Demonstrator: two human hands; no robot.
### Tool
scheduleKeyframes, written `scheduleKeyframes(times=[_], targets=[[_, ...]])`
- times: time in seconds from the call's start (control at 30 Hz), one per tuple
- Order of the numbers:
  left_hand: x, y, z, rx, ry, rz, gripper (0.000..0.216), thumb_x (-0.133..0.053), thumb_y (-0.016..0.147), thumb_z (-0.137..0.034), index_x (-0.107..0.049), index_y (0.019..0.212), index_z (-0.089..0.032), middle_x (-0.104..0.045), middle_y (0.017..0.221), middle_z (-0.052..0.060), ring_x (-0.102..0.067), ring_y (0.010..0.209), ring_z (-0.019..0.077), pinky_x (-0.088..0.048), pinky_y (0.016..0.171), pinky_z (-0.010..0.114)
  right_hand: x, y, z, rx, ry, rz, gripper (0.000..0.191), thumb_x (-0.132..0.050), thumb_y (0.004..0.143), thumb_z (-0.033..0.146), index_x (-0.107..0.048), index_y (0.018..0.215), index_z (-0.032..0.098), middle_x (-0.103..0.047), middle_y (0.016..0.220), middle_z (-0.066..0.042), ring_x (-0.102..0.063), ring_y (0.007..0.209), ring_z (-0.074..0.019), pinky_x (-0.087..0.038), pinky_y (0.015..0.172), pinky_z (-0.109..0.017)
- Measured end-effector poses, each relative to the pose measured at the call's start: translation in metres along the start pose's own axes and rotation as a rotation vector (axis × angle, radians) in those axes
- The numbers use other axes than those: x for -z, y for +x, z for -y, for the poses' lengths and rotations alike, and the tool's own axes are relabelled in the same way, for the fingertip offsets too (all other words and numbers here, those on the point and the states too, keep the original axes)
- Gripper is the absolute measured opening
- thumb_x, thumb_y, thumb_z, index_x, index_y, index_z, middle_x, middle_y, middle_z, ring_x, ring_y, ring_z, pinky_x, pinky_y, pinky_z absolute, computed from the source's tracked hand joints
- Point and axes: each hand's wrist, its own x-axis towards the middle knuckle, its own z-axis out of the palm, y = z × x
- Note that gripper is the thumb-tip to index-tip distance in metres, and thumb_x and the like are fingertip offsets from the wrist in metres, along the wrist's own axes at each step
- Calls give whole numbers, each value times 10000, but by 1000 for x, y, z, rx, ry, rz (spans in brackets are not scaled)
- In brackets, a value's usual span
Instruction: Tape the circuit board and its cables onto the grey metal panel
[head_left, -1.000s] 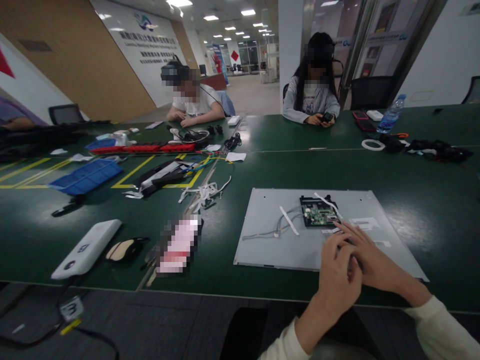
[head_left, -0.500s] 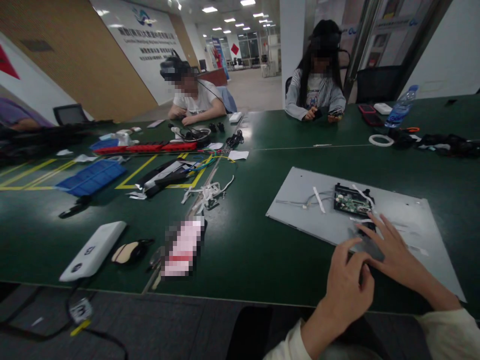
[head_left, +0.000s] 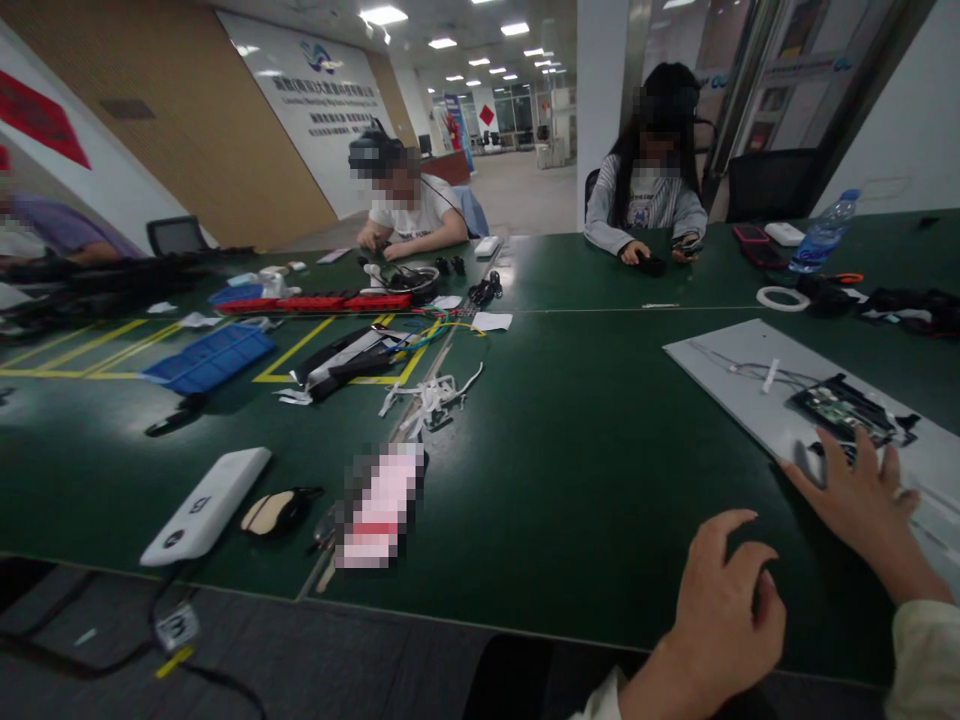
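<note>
A flat light-grey panel (head_left: pixel 735 365) lies slanted at the right, partly cut off by the picture's edge. On it sit a black-framed green circuit board (head_left: pixel 840 405), thin cables and a small white strip (head_left: pixel 770 376). My right hand (head_left: pixel 862 500) rests over the panel's near edge, fingers spread, next to a small dark part mostly hidden by the fingertips. Whether its palm touches the panel is hidden. My left hand (head_left: pixel 727 610) hovers near the table's front edge, fingers loosely curved and apart, holding nothing.
Left of my hands on the green table lie a pink blurred item (head_left: pixel 382 510), white strip scraps (head_left: pixel 431 400), a white power bank (head_left: pixel 210 505), a computer mouse (head_left: pixel 274 510) and a blue tray (head_left: pixel 214 355). Two people sit opposite. A water bottle (head_left: pixel 823 235) and tape roll (head_left: pixel 782 299) stand back right.
The panel with its board has shifted right and turned, along with my right hand. My hands, close together before, are now apart. The view has tilted up slightly.
</note>
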Motion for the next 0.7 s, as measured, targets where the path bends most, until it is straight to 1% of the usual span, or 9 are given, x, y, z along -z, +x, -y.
scheduleKeyframes(times=[0.13, 0.27, 0.47, 0.57, 0.63, 0.7], targets=[[1, 1, 1, -4, -10, 25, 315, -507, 808, -122, -563, 1113, -178, -456, 1367, 99, -470, 1253, 234, -454, 1024, 391, -3, 14, -3, -62, 18, -22, 762, -248, 834, 707, -235, 1465, 280, -49, 1557, -157, -2, 1402, -446, -181, 951, -733], [2, 3, -1, 40, -29, 45, 351, -507, 814, -128, -543, 1158, -185, -448, 1377, 92, -462, 1258, 232, -447, 1038, 395, -9, 33, -12, -129, 5, -43, 780, -218, 834, 719, -241, 1464, 259, -21, 1555, -176, 49, 1396, -439, -134, 951, -736], [2, 3, -3, 66, -28, 65, 365, -500, 831, -143, -525, 1191, -193, -437, 1383, 91, -457, 1261, 230, -440, 1048, 405, -19, 64, -32, -237, 6, -56, 811, -209, 826, 724, -254, 1468, 230, -7, 1558, -169, 87, 1393, -406, -146, 969, -693], [2, 3, -2, 67, -28, 69, 359, -497, 837, -146, -526, 1191, -194, -434, 1386, 94, -448, 1271, 235, -439, 1050, 413, -22, 74, -40, -278, 34, -29, 818, -218, 810, 743, -289, 1453, 243, -5, 1560, -158, 110, 1389, -409, -126, 964, -706], [2, 3, -2, 71, -30, 62, 360, -502, 834, -143, -529, 1188, -197, -437, 1384, 96, -450, 1269, 241, -449, 1041, 422, -20, 80, -48, -278, 75, 3, 802, -241, 810, 738, -298, 1448, 256, 1, 1555, -172, 86, 1386, -434, -118, 946, -721], [3, 3, -2, 75, -28, 54, 368, -513, 827, -142, -530, 1189, -202, -442, 1379, 97, -462, 1257, 248, -467, 1021, 429, -14, 88, -58, -233, 96, -2, 796, -257, 833, 700, -268, 1463, 214, -20, 1527, -235, 7, 1381, -462, -159, 947, -696]])
